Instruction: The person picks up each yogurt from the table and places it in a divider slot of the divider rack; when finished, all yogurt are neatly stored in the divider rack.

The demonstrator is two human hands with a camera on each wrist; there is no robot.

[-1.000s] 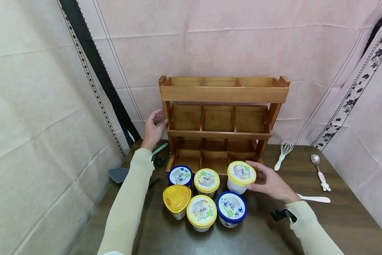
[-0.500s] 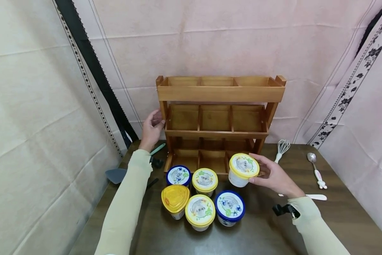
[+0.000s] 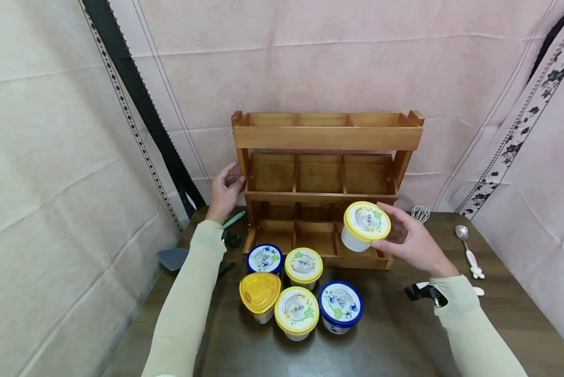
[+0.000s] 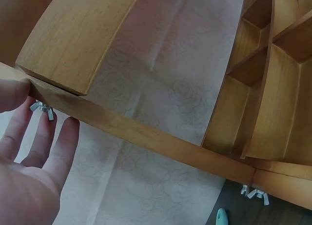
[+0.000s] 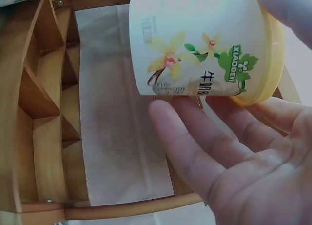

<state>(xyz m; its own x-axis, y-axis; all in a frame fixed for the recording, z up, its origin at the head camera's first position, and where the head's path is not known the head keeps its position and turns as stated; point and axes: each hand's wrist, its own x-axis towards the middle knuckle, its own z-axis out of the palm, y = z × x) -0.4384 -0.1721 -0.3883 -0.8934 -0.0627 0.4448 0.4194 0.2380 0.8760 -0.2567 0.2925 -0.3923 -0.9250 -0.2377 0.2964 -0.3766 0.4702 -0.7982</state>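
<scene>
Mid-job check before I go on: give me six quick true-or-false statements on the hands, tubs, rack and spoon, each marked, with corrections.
1. The right hand holds a yellow-lidded tub. True.
2. The left hand holds a tub too. False: it grips the side of the rack.
3. Five other tubs stand on the table. True.
4. Most of those five are blue-lidded. False: only two are.
5. The spoon lies right of the rack. True.
6. The held tub is upside down. False: it is roughly upright.
</scene>
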